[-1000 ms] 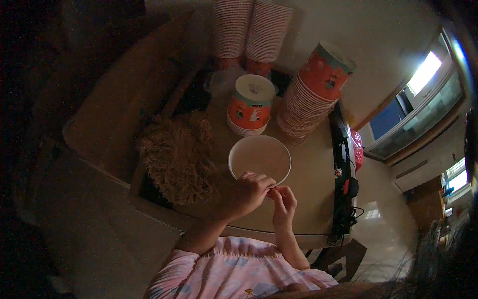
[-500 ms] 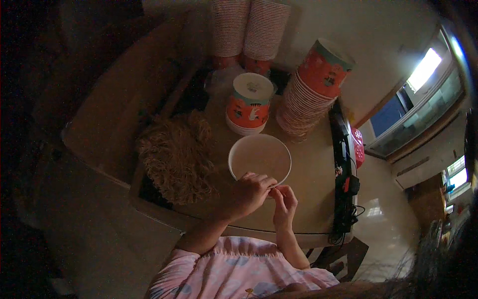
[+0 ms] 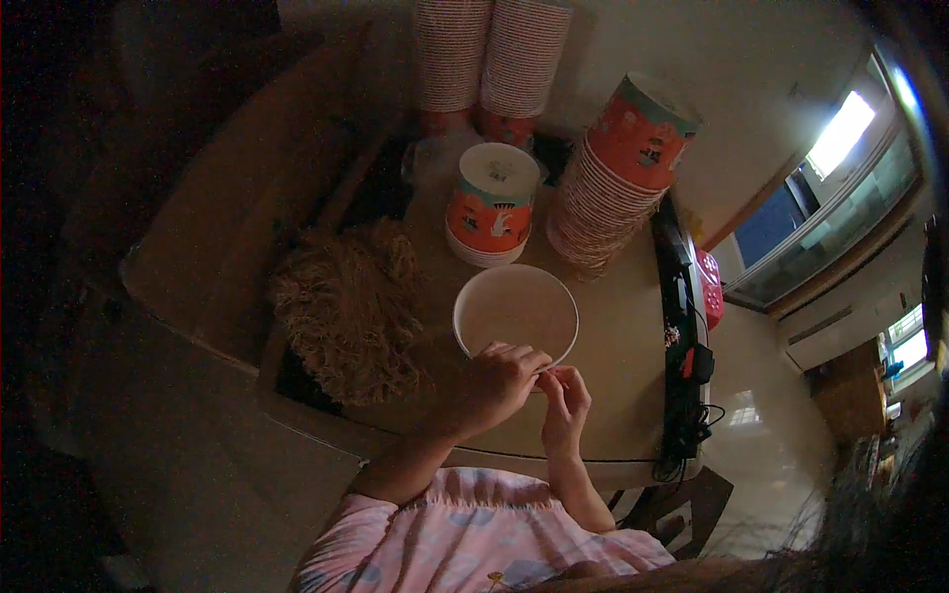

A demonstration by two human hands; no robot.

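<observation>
A white-lined paper bowl stands mouth up on the table in front of me. Its near rim is gripped by my left hand, whose fingers curl over the edge. Close against those fingers, my right hand makes a pinch just outside the rim; whatever lies between its fingertips is hidden. Beyond the bowl, a short stack of orange and green paper bowls stands upside down. A tangled heap of brown string lies to the left of my hands.
A leaning tall stack of orange paper bowls stands at the back right. Two more tall stacks rise at the back. Black cables and a plug run along the table's right edge, beside a red box.
Both hands keep their hold at the bowl's near rim, with hardly any visible movement. The view has shifted very slightly.
</observation>
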